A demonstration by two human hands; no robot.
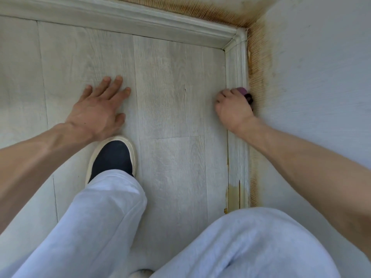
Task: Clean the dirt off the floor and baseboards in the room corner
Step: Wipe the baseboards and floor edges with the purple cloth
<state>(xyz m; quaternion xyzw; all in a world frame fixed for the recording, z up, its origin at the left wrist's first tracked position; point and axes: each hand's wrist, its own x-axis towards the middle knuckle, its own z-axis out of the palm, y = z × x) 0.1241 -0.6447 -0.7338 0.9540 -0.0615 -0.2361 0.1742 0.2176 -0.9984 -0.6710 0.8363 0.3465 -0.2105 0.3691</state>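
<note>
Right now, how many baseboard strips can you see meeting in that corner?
2. One baseboard runs along the top wall; the other baseboard runs down the right wall, under the right hand. A corner piece joins them.

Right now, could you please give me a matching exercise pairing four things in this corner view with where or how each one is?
Things:
1. left hand
2. right hand
3. dark slip-on shoe with cream sole
4. brownish-yellow stain

States:
A. low on the pale right baseboard, near the knee
B. flat on the pale wood-look floor
C. grips a small pink-and-black tool at the baseboard
D. just behind the left hand

Pairs: 1-B, 2-C, 3-D, 4-A
</note>
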